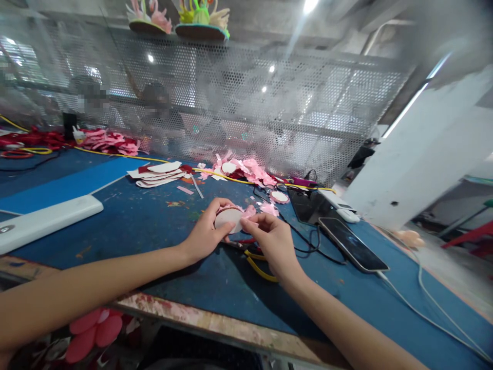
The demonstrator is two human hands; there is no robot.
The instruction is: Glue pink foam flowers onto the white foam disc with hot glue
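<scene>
While forearms extend, both hands (239,231) pinch a white disc (228,218).

Bright, even light falls from a ceiling lamp (309,5) above the mesh screen (239,103), which catches small glints. Soft shadows lie on the table (154,226) under the left hand (206,232) and right hand (272,240). Right of the screen, a white pillar (416,154) is smeared, and straight lines bend towards the edges.

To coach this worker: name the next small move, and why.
Probably press the pink petal down onto the rim of the white disc: the left hand steadies the disc, and the right hand pinches the petal at its edge.
</scene>
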